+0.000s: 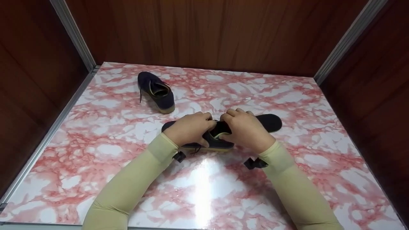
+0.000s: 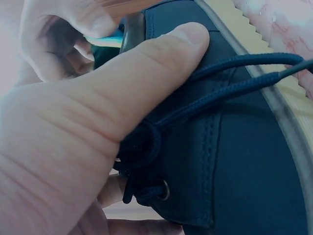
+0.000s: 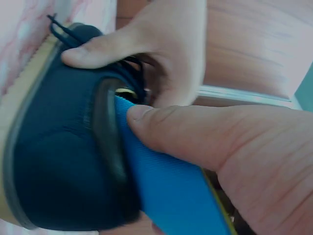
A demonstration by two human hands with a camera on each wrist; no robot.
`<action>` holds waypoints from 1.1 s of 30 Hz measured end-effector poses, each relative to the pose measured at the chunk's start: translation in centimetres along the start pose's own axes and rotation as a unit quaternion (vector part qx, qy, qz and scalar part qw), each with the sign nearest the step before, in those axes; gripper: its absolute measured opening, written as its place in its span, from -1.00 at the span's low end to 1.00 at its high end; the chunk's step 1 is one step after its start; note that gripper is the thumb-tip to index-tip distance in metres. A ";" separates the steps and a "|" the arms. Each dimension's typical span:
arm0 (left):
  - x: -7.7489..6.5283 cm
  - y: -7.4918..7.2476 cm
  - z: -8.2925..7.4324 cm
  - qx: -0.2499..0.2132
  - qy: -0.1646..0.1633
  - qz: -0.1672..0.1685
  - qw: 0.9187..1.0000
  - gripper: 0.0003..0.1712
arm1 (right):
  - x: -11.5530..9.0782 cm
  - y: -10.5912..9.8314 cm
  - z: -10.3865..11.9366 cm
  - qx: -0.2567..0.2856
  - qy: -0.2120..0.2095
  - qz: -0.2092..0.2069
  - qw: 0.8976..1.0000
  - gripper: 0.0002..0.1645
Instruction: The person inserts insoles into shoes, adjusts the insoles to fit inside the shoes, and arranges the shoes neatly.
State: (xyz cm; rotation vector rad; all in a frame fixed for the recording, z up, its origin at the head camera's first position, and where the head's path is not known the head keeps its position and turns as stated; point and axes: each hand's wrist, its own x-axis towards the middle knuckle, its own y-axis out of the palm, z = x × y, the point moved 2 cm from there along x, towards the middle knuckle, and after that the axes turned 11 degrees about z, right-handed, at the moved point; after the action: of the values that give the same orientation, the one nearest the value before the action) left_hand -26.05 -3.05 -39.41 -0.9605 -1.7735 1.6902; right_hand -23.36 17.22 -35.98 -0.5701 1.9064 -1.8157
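Observation:
A dark navy lace-up shoe (image 1: pixel 223 145) with a tan sole lies in front of me in the head view. My left hand (image 1: pixel 191 128) grips it across the laces, the thumb on its near side. Between the thumb and fingers of my right hand (image 1: pixel 246 131) is an insole (image 1: pixel 271 122), black on one face. Its other face shows blue in the right wrist view, where the insole (image 3: pixel 171 183) runs into the shoe's opening, past the dark collar (image 3: pixel 108 132). How far in its front end sits is hidden.
A matching navy shoe (image 1: pixel 165 101) stands at the back left, its laces loose. The tabletop (image 1: pixel 287 191) has a red and white marbled pattern. Dark wood panels (image 1: pixel 204 35) close off the back and both sides, with metal strips at the corners.

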 end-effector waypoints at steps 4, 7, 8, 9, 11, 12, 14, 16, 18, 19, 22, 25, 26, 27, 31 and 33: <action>-0.1 0.0 0.0 0.000 0.002 -0.001 1.000 -0.36 | 0.3 0.4 0.2 -0.004 0.000 0.004 1.000 -0.29; -0.1 -0.1 0.0 -0.002 0.001 -0.001 1.000 -0.38 | 0.1 0.4 0.1 -0.004 0.001 0.008 1.000 -0.25; -0.1 -0.1 0.0 -0.002 0.001 -0.001 1.000 -0.39 | 0.1 0.4 0.1 -0.002 0.000 0.011 1.000 -0.23; 0.0 -0.1 0.0 -0.002 0.000 0.000 1.000 -0.40 | 0.0 0.3 0.0 -0.002 0.000 0.016 1.000 -0.21; 0.0 -0.1 0.0 -0.001 -0.001 0.002 1.000 -0.40 | 0.0 0.2 0.0 0.002 -0.001 0.031 1.000 -0.15; 0.0 -0.1 0.0 -0.001 -0.003 0.003 1.000 -0.40 | -0.1 0.1 -0.1 0.004 -0.001 0.037 0.999 -0.11; 0.0 0.0 0.0 0.001 -0.006 0.005 1.000 -0.40 | -0.3 -0.1 -0.2 0.007 -0.002 0.050 0.999 -0.06; 0.0 0.1 0.1 0.003 -0.008 0.006 1.000 -0.39 | -0.4 -0.2 -0.3 0.013 -0.003 0.058 0.998 -0.02; 0.0 0.1 0.1 0.005 -0.009 0.005 1.000 -0.39 | -0.6 -0.4 -0.5 0.018 -0.006 0.060 0.998 -0.01; -0.1 0.1 0.0 0.006 -0.008 0.005 1.000 -0.39 | -0.7 -0.5 -0.6 0.023 -0.005 0.062 0.998 -0.02; -0.1 0.0 0.0 0.009 -0.006 0.003 1.000 -0.39 | -0.9 -0.7 -0.9 0.032 0.003 0.068 0.997 -0.07; -0.2 0.0 0.0 0.009 -0.006 0.002 1.000 -0.39 | -1.0 -0.9 -1.1 0.037 0.014 0.074 0.996 -0.10; -0.2 0.0 0.0 0.009 -0.006 0.001 1.000 -0.39 | -1.0 -0.9 -1.1 0.038 0.016 0.074 0.996 -0.11; -0.2 0.0 0.0 0.009 -0.005 0.000 1.000 -0.39 | -1.1 -0.9 -1.2 0.038 0.017 0.073 0.996 -0.12; -0.2 0.0 0.0 0.004 -0.004 0.000 1.000 -0.39 | -1.1 -1.1 -1.0 0.034 0.007 0.058 0.998 -0.18; -0.2 0.0 0.0 0.001 -0.003 0.001 1.000 -0.40 | -1.1 -1.2 -0.9 0.033 -0.002 0.047 0.998 -0.21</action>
State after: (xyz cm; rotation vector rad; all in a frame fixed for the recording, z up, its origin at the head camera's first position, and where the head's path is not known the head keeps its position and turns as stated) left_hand -25.94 -3.21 -39.41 -0.9579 -1.7745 1.6983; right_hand -23.03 18.54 -34.73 -0.4529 1.8310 -1.8092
